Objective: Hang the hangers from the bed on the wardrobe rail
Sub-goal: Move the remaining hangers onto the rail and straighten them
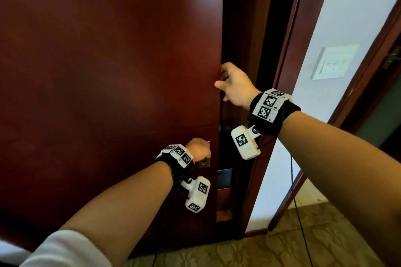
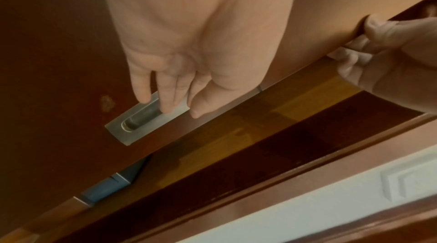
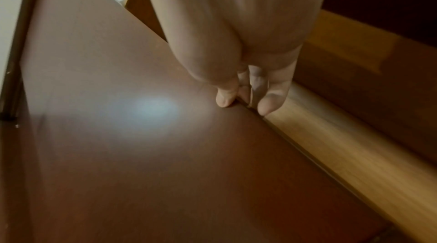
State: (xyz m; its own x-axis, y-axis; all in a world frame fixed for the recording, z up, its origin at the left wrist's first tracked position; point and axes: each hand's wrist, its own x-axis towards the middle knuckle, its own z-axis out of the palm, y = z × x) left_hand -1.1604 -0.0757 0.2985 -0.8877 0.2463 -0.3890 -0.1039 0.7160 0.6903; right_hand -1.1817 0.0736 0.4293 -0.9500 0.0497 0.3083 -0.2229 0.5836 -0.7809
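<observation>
Door [image 1: 108, 71] upright | right hand [image 1: 234, 84] grips edge | left hand [image 1: 198, 149] fingers in handle [image 2: 132, 121]

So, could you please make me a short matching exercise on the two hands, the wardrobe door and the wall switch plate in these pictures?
Things:
1. left hand
2. right hand
3. dark red-brown wooden wardrobe door
4. white wall switch plate

Descriptions:
A. partly open
B. on the pale wall, right of the wardrobe
C. fingertips at the recessed metal handle
D. curled round the door's edge

Pairs: 1-C, 2-D, 3-A, 4-B
</observation>
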